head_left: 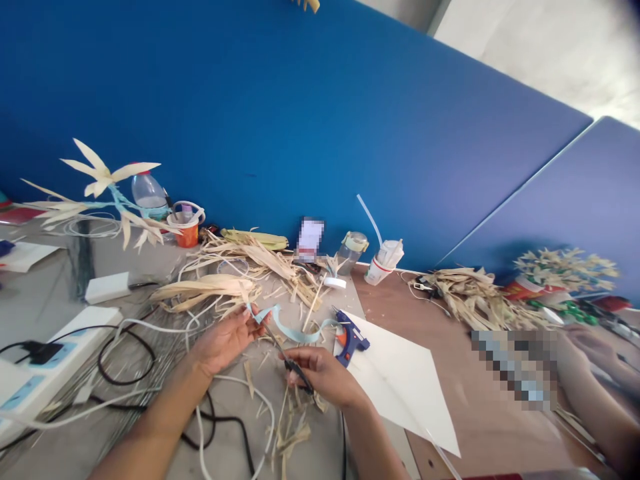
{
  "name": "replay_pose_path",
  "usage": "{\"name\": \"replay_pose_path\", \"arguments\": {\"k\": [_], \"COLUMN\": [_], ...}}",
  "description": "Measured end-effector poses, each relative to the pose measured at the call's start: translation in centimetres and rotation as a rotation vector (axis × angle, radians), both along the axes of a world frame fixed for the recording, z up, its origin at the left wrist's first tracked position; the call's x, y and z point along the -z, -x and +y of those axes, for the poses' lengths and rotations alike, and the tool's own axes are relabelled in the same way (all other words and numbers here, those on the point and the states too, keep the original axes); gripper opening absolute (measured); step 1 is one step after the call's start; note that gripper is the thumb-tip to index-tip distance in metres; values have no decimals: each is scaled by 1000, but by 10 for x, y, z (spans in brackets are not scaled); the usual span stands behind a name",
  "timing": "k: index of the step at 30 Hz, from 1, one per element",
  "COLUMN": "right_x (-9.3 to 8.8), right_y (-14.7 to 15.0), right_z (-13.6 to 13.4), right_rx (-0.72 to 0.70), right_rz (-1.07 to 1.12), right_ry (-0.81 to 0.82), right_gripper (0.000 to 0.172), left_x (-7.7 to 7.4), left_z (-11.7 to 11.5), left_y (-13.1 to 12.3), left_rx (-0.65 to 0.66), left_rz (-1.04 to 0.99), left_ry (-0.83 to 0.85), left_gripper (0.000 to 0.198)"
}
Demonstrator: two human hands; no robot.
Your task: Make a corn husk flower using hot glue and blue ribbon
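My left hand (227, 341) is closed, its fingertips pinching one end of a light blue ribbon-like strip (295, 335). The strip curls rightward in the air toward the blue glue gun (353, 339); I cannot tell where its far end lies. Scissors (299, 377) with dark handles are gripped in my right hand (325, 372). Their blades point up and left, reaching the strip close to my left fingertips. Whether the blades touch or cut the strip is too small to tell. Dry corn husks (207, 288) lie just beyond my left hand.
A white sheet (400, 380) lies under the glue gun. At left are a power strip (65, 353), tangled cables and a husk flower (103, 177). A lidded jar (353, 248) and paper cup (380, 267) stand behind. Another person's arm (595, 380) is at right.
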State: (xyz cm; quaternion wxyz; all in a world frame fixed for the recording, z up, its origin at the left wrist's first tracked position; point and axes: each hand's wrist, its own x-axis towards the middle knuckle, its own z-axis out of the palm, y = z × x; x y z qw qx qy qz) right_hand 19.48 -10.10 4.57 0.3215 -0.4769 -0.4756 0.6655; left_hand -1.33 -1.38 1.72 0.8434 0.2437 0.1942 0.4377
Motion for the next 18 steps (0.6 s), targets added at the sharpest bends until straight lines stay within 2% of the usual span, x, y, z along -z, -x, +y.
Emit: {"name": "replay_pose_path", "arguments": {"k": [12, 18], "right_x": [4, 6], "right_y": [-1, -1], "right_z": [1, 0], "right_rx": [-33, -45], "right_rz": [1, 11], "right_ry": [-32, -23], "right_gripper": [37, 35], "left_x": [3, 4], "left_z": [-3, -4], "left_y": [-5, -6], "left_rx": [51, 35], "left_rz": [-2, -8], "left_ry": [2, 37], "left_gripper": [7, 8]}}
